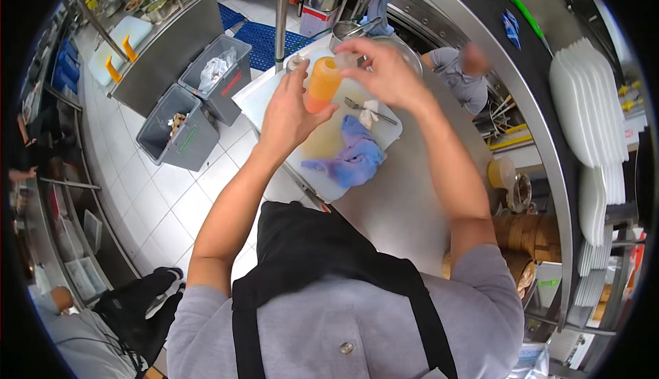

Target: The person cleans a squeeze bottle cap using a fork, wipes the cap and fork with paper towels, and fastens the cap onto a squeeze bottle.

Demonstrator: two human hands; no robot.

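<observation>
My left hand (296, 112) is closed around a squeeze bottle (325, 80) of orange liquid, with the thumb on its near side. The bottle's top looks uncovered. Just above it, my right hand (388, 73) pinches a pale translucent cap (347, 60) between thumb and fingers. Another clear bottle top (296, 61) shows behind my left fingers. Below the hands, a white cutting board (329, 185) carries a crumpled blue-purple cloth (357, 154). A fork (353, 104) lies there beside a small crumpled white piece (369, 114).
Two grey bins (154, 139) stand on the tiled floor to the left. A stack of white plates (583, 104) sits on the right shelf. One person (456, 80) is beyond the counter (412, 193), another person (89, 334) at lower left. Bamboo steamers (525, 238) are at right.
</observation>
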